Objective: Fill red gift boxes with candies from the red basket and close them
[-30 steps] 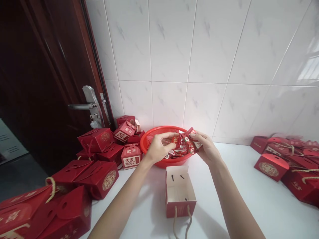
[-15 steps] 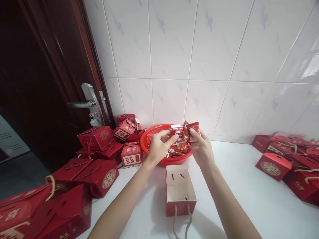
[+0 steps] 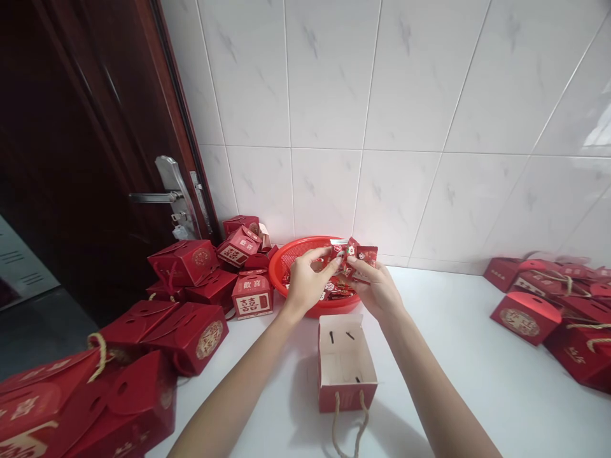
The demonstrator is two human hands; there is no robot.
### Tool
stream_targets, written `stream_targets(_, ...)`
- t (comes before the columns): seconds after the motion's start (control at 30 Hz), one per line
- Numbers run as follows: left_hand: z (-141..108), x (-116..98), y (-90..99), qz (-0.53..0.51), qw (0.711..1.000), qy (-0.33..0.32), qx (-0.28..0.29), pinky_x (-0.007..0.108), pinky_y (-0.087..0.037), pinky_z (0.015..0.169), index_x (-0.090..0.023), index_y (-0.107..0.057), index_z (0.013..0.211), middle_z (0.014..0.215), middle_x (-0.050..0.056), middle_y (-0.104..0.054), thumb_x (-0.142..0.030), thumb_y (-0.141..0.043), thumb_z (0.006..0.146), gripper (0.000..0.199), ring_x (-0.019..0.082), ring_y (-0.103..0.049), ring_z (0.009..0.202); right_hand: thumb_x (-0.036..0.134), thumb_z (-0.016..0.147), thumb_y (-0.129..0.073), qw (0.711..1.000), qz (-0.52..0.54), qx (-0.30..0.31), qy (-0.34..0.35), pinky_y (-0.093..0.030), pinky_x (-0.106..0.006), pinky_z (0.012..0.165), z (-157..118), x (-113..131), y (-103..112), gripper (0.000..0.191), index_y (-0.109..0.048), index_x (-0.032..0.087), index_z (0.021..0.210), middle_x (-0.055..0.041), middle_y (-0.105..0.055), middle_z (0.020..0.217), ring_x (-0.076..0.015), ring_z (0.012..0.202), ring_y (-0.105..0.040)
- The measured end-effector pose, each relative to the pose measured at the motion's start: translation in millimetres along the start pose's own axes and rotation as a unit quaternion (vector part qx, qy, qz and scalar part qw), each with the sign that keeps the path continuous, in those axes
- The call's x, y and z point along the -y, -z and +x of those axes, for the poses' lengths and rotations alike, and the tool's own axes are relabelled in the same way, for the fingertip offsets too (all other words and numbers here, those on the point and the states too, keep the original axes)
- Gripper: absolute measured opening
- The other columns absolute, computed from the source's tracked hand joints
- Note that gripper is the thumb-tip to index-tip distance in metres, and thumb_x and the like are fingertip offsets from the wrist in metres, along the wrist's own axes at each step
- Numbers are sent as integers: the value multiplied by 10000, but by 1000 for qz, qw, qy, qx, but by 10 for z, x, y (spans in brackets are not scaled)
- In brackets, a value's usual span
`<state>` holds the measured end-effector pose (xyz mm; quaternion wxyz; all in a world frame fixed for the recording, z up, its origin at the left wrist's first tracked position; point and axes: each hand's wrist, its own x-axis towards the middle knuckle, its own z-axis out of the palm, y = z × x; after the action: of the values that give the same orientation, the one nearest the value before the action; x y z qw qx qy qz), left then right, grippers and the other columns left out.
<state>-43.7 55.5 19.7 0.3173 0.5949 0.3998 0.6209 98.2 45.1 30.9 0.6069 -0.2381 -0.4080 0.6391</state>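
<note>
Both hands are above a red plastic basket [image 3: 281,257] that holds several red wrapped candies [image 3: 337,291]. My left hand [image 3: 308,277] pinches red candy packets [image 3: 339,249] between thumb and fingers. Close beside it, my right hand [image 3: 377,283] grips another red packet [image 3: 366,254], its fingertips meeting the packets in the left. Exactly how many packets are held cannot be made out. In front of the basket stands an open red box [image 3: 346,356] with a pale inside, dark cord ends within it and a rope handle hanging toward me.
Several closed red boxes [image 3: 184,337] are piled on the left, near a dark door with a metal handle [image 3: 174,194]. More red boxes [image 3: 525,317] lie at the right. A tiled wall [image 3: 324,184] rises behind the white table [image 3: 458,356].
My right hand has moved left and slightly down, bringing its packet against those in my left hand. The left hand has hardly moved.
</note>
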Motion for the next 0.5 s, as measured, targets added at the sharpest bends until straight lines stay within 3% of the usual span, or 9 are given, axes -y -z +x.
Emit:
stream_targets(0.1, 7, 10, 0, 13, 1000, -6, -9, 373, -602, 814, -163, -771, 1062, 1078, 97, -771, -356, -787, 747, 370, 254, -734, 900, 277, 577, -905, 1000, -19, 18, -8, -588, -342, 716, -2, 41, 18, 344, -739, 135, 844, -92, -756, 899, -239, 855, -698)
stream_targets(0.23, 1, -50, 8, -25, 999, -31, 19, 387, -579, 938, -168, -774, 1074, 1127, 90, -765, -342, -756, 773, 348, 264, -715, 1045, 271, 593, -897, 999, -40, 8, 19, -593, -333, 695, -6, 141, 66, 308, -751, 154, 838, -71, -762, 862, -228, 805, -706)
stream_targets(0.4, -26, -157, 17, -50, 998, -45, 9, 383, -600, 918, -165, -770, 1039, 1119, 93, -769, -301, -766, 756, 313, 256, -719, 1043, 220, 575, -860, 999, -7, -13, 33, -594, -375, 798, 53, 255, 174, 202, -747, 200, 741, -34, -772, 829, -237, 829, -716)
stream_targets(0.5, -37, -167, 9, -65, 996, -61, -2, 375, -609, 899, -175, -741, 1077, 1116, 87, -764, -271, -782, 741, 352, 231, -728, 987, 201, 579, -837, 999, 11, 6, 31, -568, -393, 884, 68, 298, 212, 176, -725, 219, 713, -14, -769, 826, -236, 866, -717)
